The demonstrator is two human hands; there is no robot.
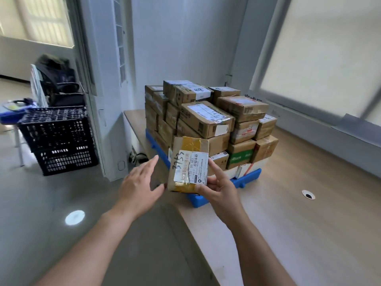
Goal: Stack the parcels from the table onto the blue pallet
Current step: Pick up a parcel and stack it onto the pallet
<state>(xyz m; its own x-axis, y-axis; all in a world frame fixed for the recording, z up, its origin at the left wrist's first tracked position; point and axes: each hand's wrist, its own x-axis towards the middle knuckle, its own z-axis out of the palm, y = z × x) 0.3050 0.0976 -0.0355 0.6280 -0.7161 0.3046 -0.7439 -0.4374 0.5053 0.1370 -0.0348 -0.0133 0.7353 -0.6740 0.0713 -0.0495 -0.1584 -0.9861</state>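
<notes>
Grey floor (41, 203) and black crates (59, 139) lie left of the left hand (138, 188), its straight fingers pressed together just beside a taped parcel (188, 164) that the right hand (220, 188) pinches at its lower right edge, with stacked parcels (206, 120) on the blue pallet (249, 176) beyond the fingertips, on a wooden table (309, 213)

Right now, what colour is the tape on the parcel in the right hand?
Yellow tape on the brown parcel that the right hand holds; head view shows it.

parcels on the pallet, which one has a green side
The box low on the stack's near face, above the white ones; others show only brown or white.
</notes>
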